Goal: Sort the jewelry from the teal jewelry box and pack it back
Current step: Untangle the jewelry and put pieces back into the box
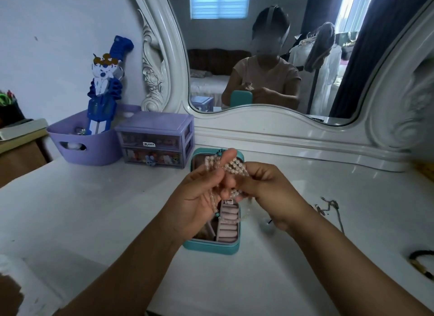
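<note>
Both hands, our left hand and right hand, grasp the pale bead strand mid-frame above the open teal jewelry box; loops could tangle if we tug.

Looking like a home bedroom, seen from a white dressing table. Standing at twelve o'clock, an ornate white-framed mirror, reflecting a bed, a blinded window, dark curtains and clothes hanging on a rack. Sitting at ten o'clock, a lilac basket holding a blue toy, with a small lilac drawer unit just beside it. Lying open at the table's middle, a teal jewelry box.
</note>
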